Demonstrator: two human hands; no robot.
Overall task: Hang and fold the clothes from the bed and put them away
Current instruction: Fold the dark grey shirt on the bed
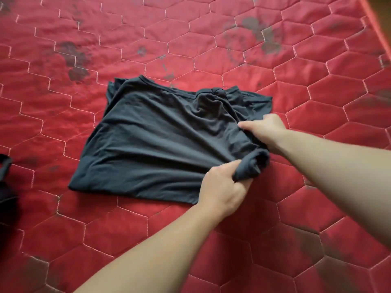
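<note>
the dark shirt [160, 142] lies on the red quilted bed cover [232, 49], already doubled into a rough rectangle with its neckline at the far edge. most of it is flat, but creases fan out from its right edge toward the middle, because both hands are pulling there.

the left hand [222, 187] has its fingers curled tight round a bunched wad of cloth at the shirt's near right corner, lifting it slightly off the cover. the right hand [264, 132] is just beyond it along the same right edge, thumb on top and fingers tucked under the cloth, pinching the fabric. holding two points on one edge looks like the setup for carrying that edge over to the shirt's left side for another fold; that is a judgement from the grip, not something shown. the bunching at the corner suggests the layers may slip apart when lifted, so the fold could come out uneven unless the cloth is smoothed.

to the left of the shirt, at the picture's edge, lies a dark item [6, 187], well apart from it; too little shows to say what it is. the cover around the shirt has grey worn patches beyond its far edge and near the forearms.

the shirt is not yet put away, and folding seems partway done.
</note>
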